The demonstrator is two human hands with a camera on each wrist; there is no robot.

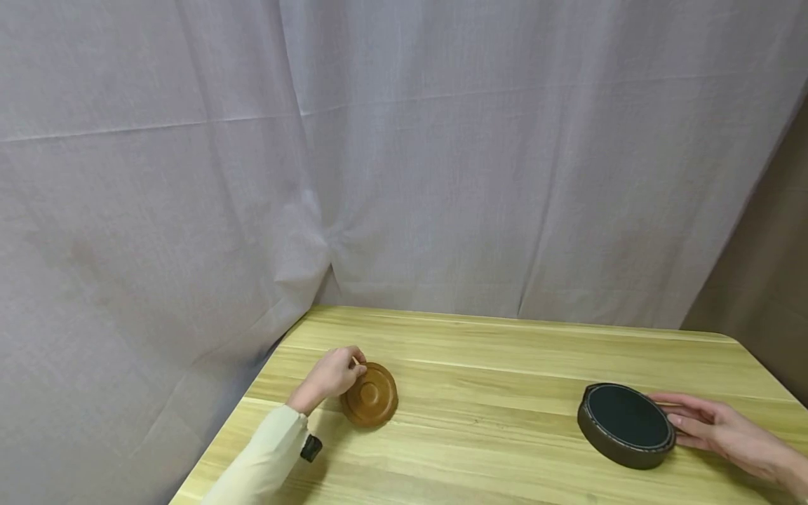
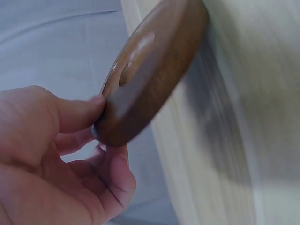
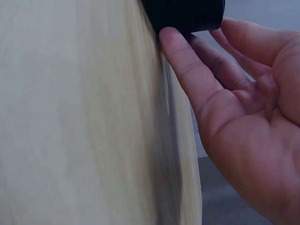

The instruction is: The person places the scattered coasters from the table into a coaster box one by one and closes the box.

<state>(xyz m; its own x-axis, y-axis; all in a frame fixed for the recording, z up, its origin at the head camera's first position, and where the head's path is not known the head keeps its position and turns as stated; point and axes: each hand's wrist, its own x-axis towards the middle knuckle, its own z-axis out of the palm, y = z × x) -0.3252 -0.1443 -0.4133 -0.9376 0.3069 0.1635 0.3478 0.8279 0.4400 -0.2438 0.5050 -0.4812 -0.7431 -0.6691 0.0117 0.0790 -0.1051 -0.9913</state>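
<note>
A round brown lid (image 1: 369, 396) with a ringed face and a small raised middle is near the table's left side. My left hand (image 1: 334, 372) pinches its rim between thumb and fingers. In the left wrist view the lid (image 2: 154, 70) is tilted, its far edge close to the tabletop. On the right is a low round black case (image 1: 628, 424) with a flat dark top and a pale line round its rim. My right hand (image 1: 719, 424) grips its right edge, thumb near the top and fingers lower down. The right wrist view shows only the case's end (image 3: 187, 14).
Both things are on or over a light wood-grain table (image 1: 480, 421). A grey curtain (image 1: 442, 175) hangs behind it and along its left side. A darker brown cloth (image 1: 764, 266) is at the far right.
</note>
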